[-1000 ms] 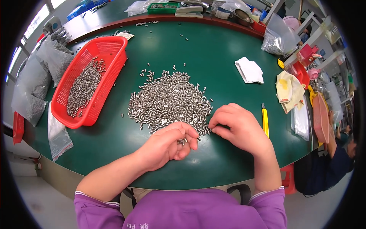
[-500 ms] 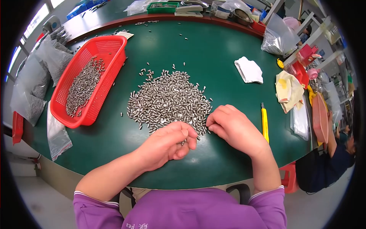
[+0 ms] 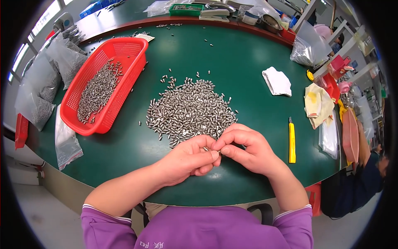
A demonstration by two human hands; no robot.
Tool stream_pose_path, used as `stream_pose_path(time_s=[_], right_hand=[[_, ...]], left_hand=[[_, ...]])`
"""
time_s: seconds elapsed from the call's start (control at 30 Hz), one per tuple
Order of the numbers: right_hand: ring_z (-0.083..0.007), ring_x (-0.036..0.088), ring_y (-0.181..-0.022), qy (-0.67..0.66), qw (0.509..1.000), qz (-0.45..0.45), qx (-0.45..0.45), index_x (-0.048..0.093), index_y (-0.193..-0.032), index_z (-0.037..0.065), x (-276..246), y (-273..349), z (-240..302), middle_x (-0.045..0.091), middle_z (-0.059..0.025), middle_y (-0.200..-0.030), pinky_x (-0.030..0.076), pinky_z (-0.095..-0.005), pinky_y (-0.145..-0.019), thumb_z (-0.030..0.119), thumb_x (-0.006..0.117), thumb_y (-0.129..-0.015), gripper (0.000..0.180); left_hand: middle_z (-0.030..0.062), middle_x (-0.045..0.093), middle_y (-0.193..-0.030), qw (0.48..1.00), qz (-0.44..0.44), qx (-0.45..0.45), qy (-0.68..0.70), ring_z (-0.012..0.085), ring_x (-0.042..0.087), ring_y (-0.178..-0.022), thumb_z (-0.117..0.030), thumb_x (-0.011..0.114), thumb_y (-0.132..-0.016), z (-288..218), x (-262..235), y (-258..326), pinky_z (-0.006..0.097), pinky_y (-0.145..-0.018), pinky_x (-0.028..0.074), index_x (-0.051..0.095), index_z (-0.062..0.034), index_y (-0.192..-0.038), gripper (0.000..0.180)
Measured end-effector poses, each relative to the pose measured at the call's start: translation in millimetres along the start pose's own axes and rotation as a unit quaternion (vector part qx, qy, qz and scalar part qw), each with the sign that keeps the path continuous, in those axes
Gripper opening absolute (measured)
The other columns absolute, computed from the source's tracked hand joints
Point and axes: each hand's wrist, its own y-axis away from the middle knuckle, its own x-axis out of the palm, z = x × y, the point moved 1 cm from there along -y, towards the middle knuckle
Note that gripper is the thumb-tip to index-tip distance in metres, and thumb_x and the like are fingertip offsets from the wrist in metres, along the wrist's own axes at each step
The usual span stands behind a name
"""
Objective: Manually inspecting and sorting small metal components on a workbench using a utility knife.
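Note:
A heap of small, bullet-shaped silver metal pieces (image 3: 188,110) lies on the green tabletop in front of me. At its near edge my left hand (image 3: 191,159) and my right hand (image 3: 251,151) meet, fingertips almost touching. Both are closed in a pinch around a small metal piece (image 3: 219,152), mostly covered by the fingers. Another piece shows among the curled fingers of my left hand. To the left, a red perforated basket (image 3: 124,89) holds many more of the same pieces.
Clear bags of metal pieces (image 3: 41,89) line the left edge, near a flat plastic bag (image 3: 66,143). On the right lie a white cloth (image 3: 277,81), a yellow cutter knife (image 3: 292,143) and a stained cloth (image 3: 318,106). Another person (image 3: 352,186) sits at far right.
My right hand has left the pile's right edge and come in to meet my left hand. My left hand has shifted slightly right. The whole view has moved a little.

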Motion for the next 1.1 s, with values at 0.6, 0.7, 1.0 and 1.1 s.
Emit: stream_pose_path(time_s=[0.6, 0.7, 1.0, 1.1], right_hand=[[-0.0233, 0.057, -0.081, 0.320, 0.945, -0.063, -0.006, 0.067, -0.085, 0.009, -28, 3, -4, 0.060, -0.0038, -0.083, 0.048, -0.0342, -0.071, 0.004, 0.069, -0.076, 0.011], [-0.0237, 0.057, -0.080, 0.328, 0.944, -0.032, 0.008, 0.066, -0.083, 0.009, -26, 4, -6, 0.059, -0.0033, -0.082, 0.047, -0.0351, -0.071, 0.005, 0.069, -0.074, 0.010], [-0.0247, 0.057, -0.078, 0.307, 0.952, -0.008, 0.011, 0.059, -0.082, 0.006, -21, 0, 2, 0.059, -0.0048, -0.079, 0.047, -0.0354, -0.070, 0.004, 0.067, -0.074, 0.011], [-0.0244, 0.059, -0.075, 0.251, 0.968, -0.019, -0.011, 0.058, -0.081, 0.006, -15, 1, 7, 0.061, -0.0046, -0.078, 0.048, -0.0355, -0.070, 0.002, 0.066, -0.073, 0.012]], left_hand=[[0.0076, 0.058, -0.089, 1.000, -0.005, -0.021, 0.009, 0.0117, 0.044, -0.065, -0.020, 0.040, -0.099, 0, -5, -1, 0.024, -0.057, 0.035, 0.056, -0.0056, -0.107, 0.023], [0.0076, 0.057, -0.089, 1.000, -0.005, -0.015, 0.021, 0.0118, 0.044, -0.065, -0.021, 0.040, -0.099, 1, -5, -1, 0.025, -0.057, 0.035, 0.056, -0.0053, -0.107, 0.023], [0.0045, 0.057, -0.088, 1.000, 0.001, -0.004, 0.000, 0.0084, 0.043, -0.062, -0.021, 0.046, -0.100, 1, -5, -1, 0.022, -0.054, 0.034, 0.054, -0.0065, -0.107, 0.018], [0.0026, 0.057, -0.087, 1.000, -0.003, -0.010, -0.002, 0.0059, 0.043, -0.061, -0.019, 0.049, -0.099, 0, -2, -1, 0.021, -0.051, 0.033, 0.053, -0.0070, -0.107, 0.015]])
